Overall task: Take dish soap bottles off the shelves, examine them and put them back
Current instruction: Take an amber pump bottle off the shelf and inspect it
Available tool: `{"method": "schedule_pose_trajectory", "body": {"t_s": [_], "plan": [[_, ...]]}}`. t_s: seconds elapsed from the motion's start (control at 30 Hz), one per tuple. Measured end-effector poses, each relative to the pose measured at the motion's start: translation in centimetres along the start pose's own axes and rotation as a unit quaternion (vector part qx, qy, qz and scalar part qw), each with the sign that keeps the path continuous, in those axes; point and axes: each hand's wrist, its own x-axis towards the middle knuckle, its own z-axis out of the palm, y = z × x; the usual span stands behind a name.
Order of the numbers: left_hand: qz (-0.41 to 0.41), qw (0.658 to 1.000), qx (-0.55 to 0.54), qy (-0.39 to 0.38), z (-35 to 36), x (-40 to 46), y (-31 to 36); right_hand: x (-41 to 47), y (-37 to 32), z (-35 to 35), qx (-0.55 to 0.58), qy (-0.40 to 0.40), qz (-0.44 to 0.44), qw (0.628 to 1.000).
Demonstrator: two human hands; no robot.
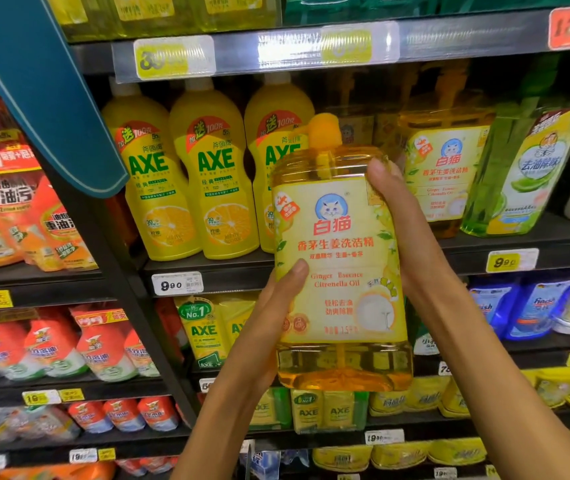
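A shopper's left hand [276, 299] and right hand [401, 216] clasp opposite sides of a ginger-citronella dish soap bottle [340, 271], holding it upright with its label facing the camera, apparently for reading, in front of the shelf [518, 244] stocked with matching bottles [446, 168].

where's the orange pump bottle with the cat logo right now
In the head view the orange pump bottle is centre frame, off the shelf, held upright between the left hand and right hand, in front of the yellow AXE bottles.
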Motion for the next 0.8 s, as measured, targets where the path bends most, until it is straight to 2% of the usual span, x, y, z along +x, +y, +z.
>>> {"method": "schedule_pose_trajectory", "body": {"t_s": [0.13,0.23,0.4,0.6,0.8], "plan": [[0.071,0.997,0.017,0.035,-0.2,0.5,-0.8,0.2,0.0,-0.2,-0.036,-0.035,-0.019,0.999],[0.115,0.992,0.012,0.048,-0.5,0.5,-1.1,0.5,-0.9,-0.2,-0.119,-0.063,-0.014,0.991],[0.119,0.99,0.014,0.067,-1.4,0.7,-1.5,0.7,-0.7,1.0,-0.149,-0.058,-0.045,0.986],[0.141,0.982,0.093,0.086,-2.2,1.0,-1.4,0.2,-0.2,2.4,-0.161,-0.035,-0.098,0.981],[0.167,0.975,0.053,0.139,-1.8,1.6,-2.3,-0.2,0.3,2.9,-0.187,-0.043,-0.086,0.978]]}}
